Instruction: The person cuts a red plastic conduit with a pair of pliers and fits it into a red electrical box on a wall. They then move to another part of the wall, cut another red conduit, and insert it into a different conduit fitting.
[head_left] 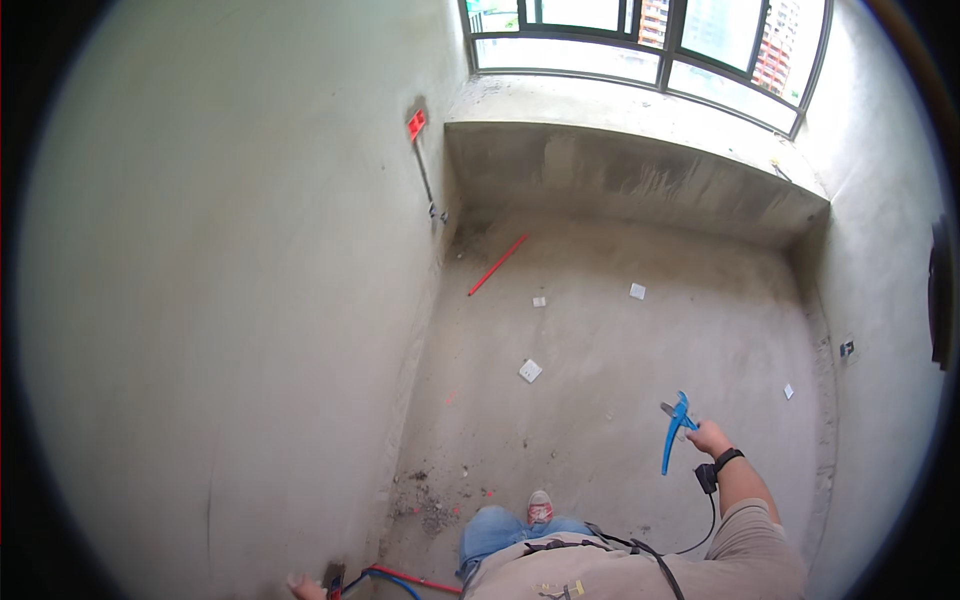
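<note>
My right hand [709, 438] is closed around one handle of a blue pipe cutter [671, 440], held out over the floor at the right. The cutter's other handle swings apart, and its grey blade shows beside the blue jaw. At the bottom left, low by the wall, is my left hand [305, 588]. The lower edge cuts it off, and its fingers are too small to read. Right beside it are a dark box-like thing [334, 577] with some red, a blue tube [398, 582] and a red pipe [430, 585].
A loose red pipe [497, 266] lies on the concrete floor near the left wall. White square plates [530, 371] are scattered about. Rubble [432, 508] lies by the wall's foot. A red wall box [417, 124] sits above a cut groove. A raised ledge [620, 175] runs below the window.
</note>
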